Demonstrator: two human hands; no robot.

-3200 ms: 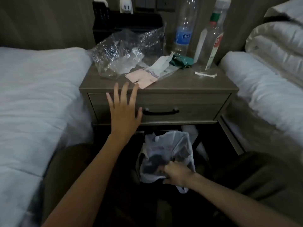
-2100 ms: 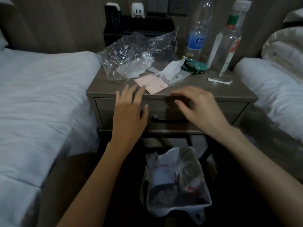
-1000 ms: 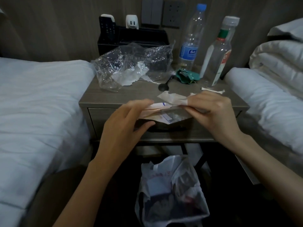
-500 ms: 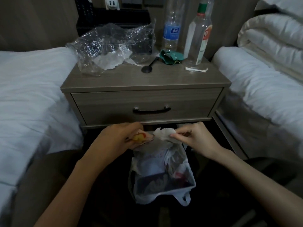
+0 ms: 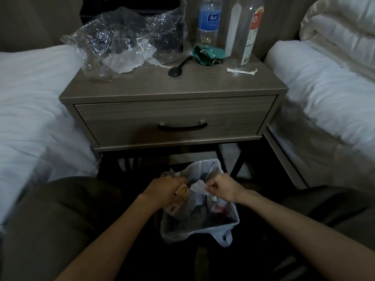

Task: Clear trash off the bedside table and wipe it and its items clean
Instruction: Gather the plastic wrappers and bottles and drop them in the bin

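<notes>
the left fingers (image 5: 175,184) are clenched round a crumpled pinkish paper (image 5: 182,193) with a yellow patch. the right fingers (image 5: 211,187) pinch a creased white scrap (image 5: 197,187). both pieces look soft and wrinkled, and they meet between the two fists. the left hand (image 5: 165,189) and right hand (image 5: 222,188) sit knuckles up, close together, over the open mouth of a thin, translucent white bag (image 5: 203,224) on the floor, with dark and red rubbish inside. both bare forearms reach in from the near edge, angled toward each other.

beyond the bag stands the desk (image 5: 182,88), boxy, grey wood grain, with one drawer and a curved black handle (image 5: 182,126). on its top, far left, lies a big crinkled clear plastic sheet (image 5: 125,41). near the middle is a black spoon (image 5: 176,71), and just right of its handle a crumpled green wrapper (image 5: 207,55). at the far right two clear bottles stand upright, the blue-label bottle (image 5: 209,21) and the taller red-label bottle (image 5: 246,31). a flat white strip (image 5: 241,71) lies just near of the latter. the left bed (image 5: 30,108) and right bed (image 5: 328,94), white and rumpled, flank the desk.
</notes>
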